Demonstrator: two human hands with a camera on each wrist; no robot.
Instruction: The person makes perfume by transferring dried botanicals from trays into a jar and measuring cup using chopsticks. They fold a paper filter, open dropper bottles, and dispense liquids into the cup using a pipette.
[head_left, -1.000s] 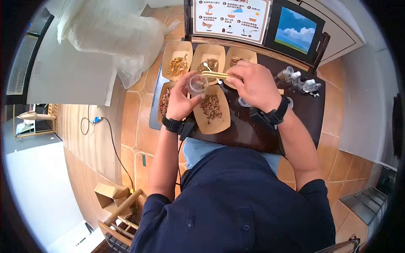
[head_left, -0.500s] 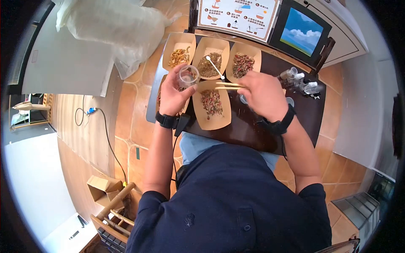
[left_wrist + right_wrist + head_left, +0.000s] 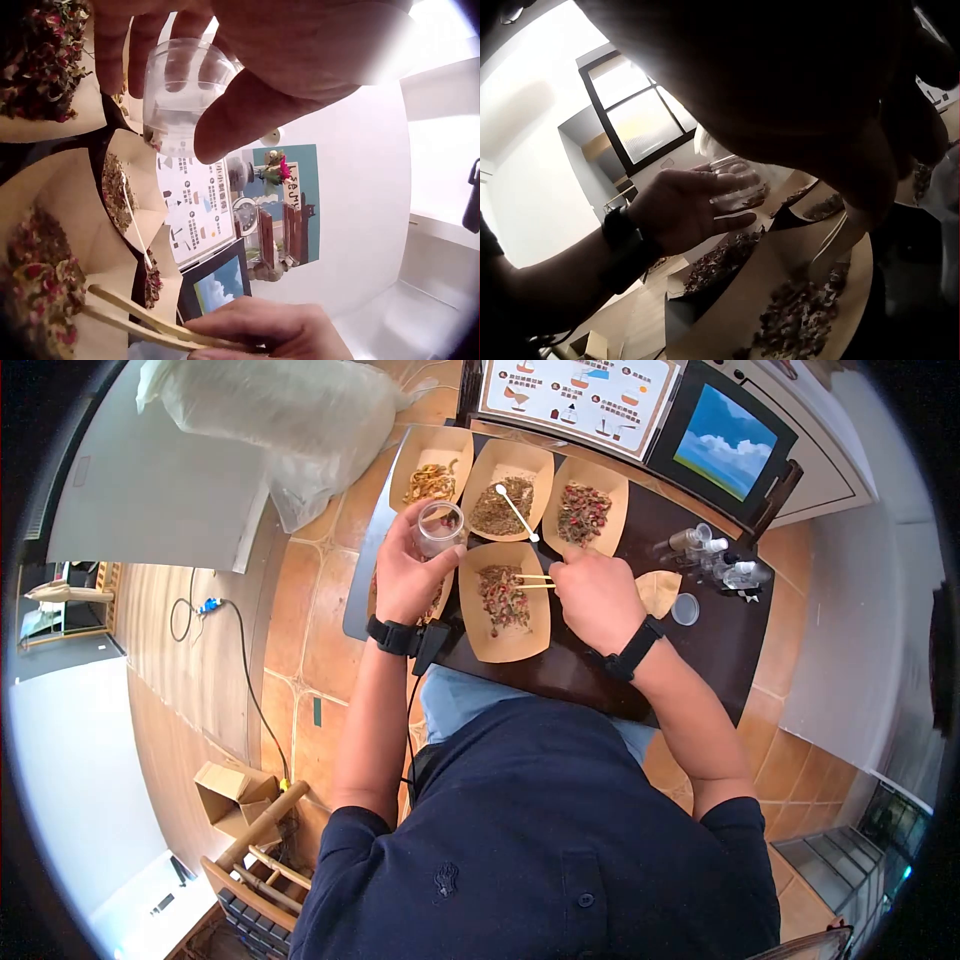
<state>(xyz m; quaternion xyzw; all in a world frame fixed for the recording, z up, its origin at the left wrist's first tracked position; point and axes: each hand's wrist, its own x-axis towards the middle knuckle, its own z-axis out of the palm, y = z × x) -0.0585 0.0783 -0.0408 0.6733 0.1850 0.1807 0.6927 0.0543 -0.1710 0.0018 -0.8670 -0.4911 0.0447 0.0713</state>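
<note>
My left hand (image 3: 408, 575) holds a small clear plastic cup (image 3: 440, 528) between thumb and fingers, above the left trays; a little dried material shows in it in the right wrist view. My right hand (image 3: 600, 600) grips a pair of wooden chopsticks (image 3: 142, 319). Their tips are over the dried red and green petals (image 3: 504, 598) in the near paper tray (image 3: 515, 648); whether they touch the petals I cannot tell. Behind that tray, a white spoon (image 3: 516, 512) lies across the tray of brownish dried bits (image 3: 490, 518).
Other paper trays hold yellow-brown pieces (image 3: 431, 482) and red buds (image 3: 583, 512). Clear bottles (image 3: 715, 550), a round lid (image 3: 685, 609) and a light brown paper piece (image 3: 658, 592) are on the dark table (image 3: 715, 660)'s right side. A printed sheet (image 3: 580, 395) and screen (image 3: 725, 442) stand behind.
My right hand has moved down and the chopsticks have gone from beside the cup to over the near tray's petals. My left hand has shifted slightly left, still holding the cup.
</note>
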